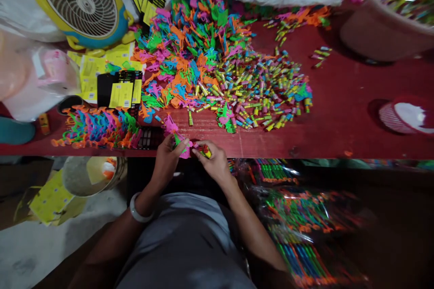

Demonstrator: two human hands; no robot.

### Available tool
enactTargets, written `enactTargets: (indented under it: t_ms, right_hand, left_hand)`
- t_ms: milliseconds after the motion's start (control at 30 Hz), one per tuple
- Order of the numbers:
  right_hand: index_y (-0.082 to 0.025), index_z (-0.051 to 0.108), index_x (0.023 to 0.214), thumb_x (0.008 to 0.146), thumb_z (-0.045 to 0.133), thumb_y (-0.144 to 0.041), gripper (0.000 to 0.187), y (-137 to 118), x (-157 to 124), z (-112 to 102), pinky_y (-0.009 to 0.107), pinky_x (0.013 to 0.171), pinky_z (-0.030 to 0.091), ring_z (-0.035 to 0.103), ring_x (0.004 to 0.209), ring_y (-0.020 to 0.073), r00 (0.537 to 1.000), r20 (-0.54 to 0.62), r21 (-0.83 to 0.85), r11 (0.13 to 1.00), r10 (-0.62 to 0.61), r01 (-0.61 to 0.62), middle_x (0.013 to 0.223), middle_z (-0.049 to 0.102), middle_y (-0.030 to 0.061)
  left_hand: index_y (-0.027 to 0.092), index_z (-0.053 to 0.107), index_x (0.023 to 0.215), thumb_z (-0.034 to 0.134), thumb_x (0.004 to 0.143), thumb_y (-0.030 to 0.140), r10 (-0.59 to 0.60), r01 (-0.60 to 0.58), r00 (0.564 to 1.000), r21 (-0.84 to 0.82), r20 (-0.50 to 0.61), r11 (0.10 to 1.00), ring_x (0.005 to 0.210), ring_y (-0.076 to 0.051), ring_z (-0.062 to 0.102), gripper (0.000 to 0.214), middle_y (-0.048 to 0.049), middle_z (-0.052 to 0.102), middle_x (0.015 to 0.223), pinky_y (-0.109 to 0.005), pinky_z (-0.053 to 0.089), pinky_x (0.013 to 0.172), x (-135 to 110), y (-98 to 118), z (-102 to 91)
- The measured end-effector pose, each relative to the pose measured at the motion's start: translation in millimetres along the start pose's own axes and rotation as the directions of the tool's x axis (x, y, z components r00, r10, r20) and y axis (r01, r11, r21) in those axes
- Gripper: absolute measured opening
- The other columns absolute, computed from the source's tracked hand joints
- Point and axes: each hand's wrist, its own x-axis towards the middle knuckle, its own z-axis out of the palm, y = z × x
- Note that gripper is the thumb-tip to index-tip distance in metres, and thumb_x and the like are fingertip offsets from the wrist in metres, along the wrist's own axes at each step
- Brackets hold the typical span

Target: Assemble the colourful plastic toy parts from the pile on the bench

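Working at the near edge of a red desk [339, 113]. Seeing yellow cards [121, 94] bearing barcodes [126, 103] too small for reading. With left hand [167, 157], clamping fingers around pink-and-green toys [184, 151]; with right hand [216, 159], pinching small tubes [205, 150] just beside.

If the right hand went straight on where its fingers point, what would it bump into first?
Probably the pink plastic piece held in the left hand. The right hand points toward it, and they look close together, though one picture can't show their depth for sure.
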Motion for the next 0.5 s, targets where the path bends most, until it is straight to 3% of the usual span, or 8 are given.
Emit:
enactTargets:
  t_ms: [200,300,400,500]
  right_hand:
    - [-0.023,0.069,0.115,0.077,0.058,-0.01,0.041,11.0,-16.9,16.9,0.036,0.093,0.059,0.072,0.105,0.0242,0.987,0.058,-0.179,0.971,-0.153,0.161,0.113,0.076,0.009]
    - [-0.023,0.071,0.111,0.084,0.061,-0.017,0.029,15.6,-9.9,2.6,0.036,0.088,0.06,0.073,0.097,0.0228,0.984,0.08,-0.172,0.971,-0.157,0.169,0.106,0.077,0.0082]
    - [-0.023,0.073,0.109,0.089,0.065,-0.03,0.022,17.0,14.1,-33.4,0.039,0.089,0.059,0.072,0.097,0.0229,0.975,-0.153,-0.21,0.969,-0.163,0.129,0.103,0.076,0.0077]
    - [-0.022,0.073,0.104,0.086,0.07,-0.037,0.024,16.3,39.2,-70.1,0.046,0.099,0.053,0.067,0.106,0.0253,0.836,-0.489,-0.328,0.94,-0.251,0.091,0.11,0.071,0.0099]
  left_hand:
    - [0.02,0.057,0.091,0.061,0.088,0.038,0.076,-0.063,0.994,0.155,-0.081,0.986,0.077,-0.013,0.057,0.018,0.0017,0.063,0.081,-0.025,0.047,0.074,-3.7,-10.9,5.7]
    - [0.02,0.057,0.079,0.062,0.088,0.039,0.1,-0.09,0.995,0.287,-0.022,0.954,0.07,-0.014,0.055,0.022,0.001,0.06,0.073,-0.027,0.047,0.071,3.0,-12.0,2.1]
    - [0.019,0.059,0.08,0.064,0.087,0.043,0.173,-0.146,0.984,0.403,-0.031,0.903,0.082,-0.02,0.058,0.025,-0.0044,0.062,0.084,-0.034,0.049,0.084,18.7,-7.4,-8.3]
    - [0.018,0.057,0.091,0.072,0.082,0.049,0.293,-0.185,0.949,0.542,-0.12,0.82,0.12,-0.032,0.051,0.035,-0.0155,0.058,0.116,-0.05,0.036,0.11,39.5,-3.3,-21.2]
